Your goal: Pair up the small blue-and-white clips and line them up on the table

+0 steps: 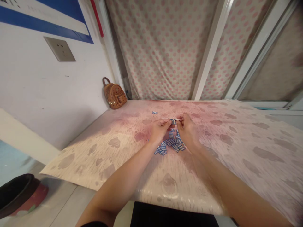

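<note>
Above the middle of the table, my left hand point(159, 130) pinches a small blue-edged striped piece point(173, 122) from the left. My right hand point(188, 127) is closed on the same piece from the right, fingertips close to those of the left. A thin white strip or stick point(178, 119) shows at the right fingertips; its kind is too small to tell. Below both hands lies a loose pile of similar small blue-and-white pieces point(175, 145), partly hidden by the hands. One short row of such pieces point(154, 112) lies apart, farther back and to the left.
A patterned cloth covers the table point(113, 164). At its back left corner a small brown backpack-shaped bag point(115, 95) leans by the wall. A dotted curtain point(163, 47) hangs behind. On the floor at left stands a dark-rimmed bin point(28, 201).
</note>
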Demonstrator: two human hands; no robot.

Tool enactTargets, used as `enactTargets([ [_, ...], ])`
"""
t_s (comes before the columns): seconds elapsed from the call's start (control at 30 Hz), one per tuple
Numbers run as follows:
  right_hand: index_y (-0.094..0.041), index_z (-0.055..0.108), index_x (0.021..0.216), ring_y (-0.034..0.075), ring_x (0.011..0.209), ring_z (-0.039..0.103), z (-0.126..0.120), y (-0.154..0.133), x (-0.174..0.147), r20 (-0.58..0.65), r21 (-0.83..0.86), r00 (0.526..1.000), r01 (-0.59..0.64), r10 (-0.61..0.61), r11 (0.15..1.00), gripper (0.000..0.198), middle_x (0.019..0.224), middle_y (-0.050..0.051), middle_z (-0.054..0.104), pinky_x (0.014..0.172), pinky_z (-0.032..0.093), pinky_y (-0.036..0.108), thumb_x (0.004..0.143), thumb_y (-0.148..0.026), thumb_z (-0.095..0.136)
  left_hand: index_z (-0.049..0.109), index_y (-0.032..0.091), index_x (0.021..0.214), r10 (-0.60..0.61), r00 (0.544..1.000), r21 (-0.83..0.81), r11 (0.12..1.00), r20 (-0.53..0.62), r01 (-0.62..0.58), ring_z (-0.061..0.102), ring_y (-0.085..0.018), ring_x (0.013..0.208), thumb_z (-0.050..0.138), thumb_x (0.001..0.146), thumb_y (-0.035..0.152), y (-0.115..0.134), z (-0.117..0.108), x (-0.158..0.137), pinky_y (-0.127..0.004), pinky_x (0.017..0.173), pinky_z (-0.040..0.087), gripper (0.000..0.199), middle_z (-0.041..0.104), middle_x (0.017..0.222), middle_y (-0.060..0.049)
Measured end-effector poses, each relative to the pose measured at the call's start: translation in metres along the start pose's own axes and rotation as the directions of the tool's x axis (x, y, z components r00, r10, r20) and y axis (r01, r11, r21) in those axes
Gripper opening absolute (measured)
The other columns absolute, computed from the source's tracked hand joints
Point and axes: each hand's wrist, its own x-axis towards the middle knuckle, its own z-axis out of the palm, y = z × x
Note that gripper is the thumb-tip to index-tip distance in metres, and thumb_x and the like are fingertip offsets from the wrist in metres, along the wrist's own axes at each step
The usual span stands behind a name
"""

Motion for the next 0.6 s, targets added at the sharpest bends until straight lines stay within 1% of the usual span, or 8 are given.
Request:
enactTargets([
  [0.23,-0.021,0.053,0.099,0.022,0.078,0.061,0.0006,0.0003,0.0005,-0.001,-0.007,1.000,0.021,-0.022,1.000,0.013,0.086,0.007,0.064,0.067,0.045,0.034,0.088,-0.023,0.046,0.075,0.013,0.083,-0.010,1.000,0.014,1.000,0.023,0.010,0.074,-0.020,0.079,0.076,0.080,0.029,0.0023,-0.0002,-0.0022,-0.026,0.071,0.053,0.017,0.077,0.083,-0.010],
  [0.43,-0.020,0.055,0.102,0.021,0.076,0.060,0.0007,0.0019,0.0011,0.026,-0.014,0.999,0.032,-0.032,0.999,0.016,0.091,0.008,0.063,0.069,0.046,0.034,0.088,-0.023,0.047,0.075,0.013,0.081,0.002,1.000,0.014,1.000,0.012,-0.002,0.073,-0.019,0.075,0.074,0.080,0.025,0.0006,0.0000,0.0004,-0.025,0.067,0.053,0.012,0.076,0.079,-0.009],
  [0.53,-0.020,0.057,0.113,0.021,0.078,0.059,-0.0040,-0.0006,0.0028,0.044,-0.015,0.997,0.058,-0.058,0.998,0.027,0.100,0.009,0.061,0.073,0.049,0.036,0.088,-0.027,0.052,0.074,0.013,0.078,0.007,1.000,0.016,1.000,-0.017,-0.006,0.073,-0.018,0.072,0.075,0.079,0.025,0.0018,-0.0029,0.0031,-0.026,0.069,0.054,0.012,0.076,0.075,-0.008],
  [0.6,-0.023,0.056,0.124,0.022,0.087,0.060,-0.0081,-0.0018,0.0048,0.089,-0.026,0.991,0.104,-0.102,0.994,0.038,0.110,0.010,0.058,0.080,0.051,0.039,0.087,-0.029,0.056,0.073,0.013,0.078,0.009,0.999,0.012,1.000,-0.042,-0.009,0.073,-0.019,0.072,0.076,0.078,0.026,0.0037,-0.0063,0.0054,-0.028,0.071,0.055,0.013,0.075,0.074,-0.007],
])
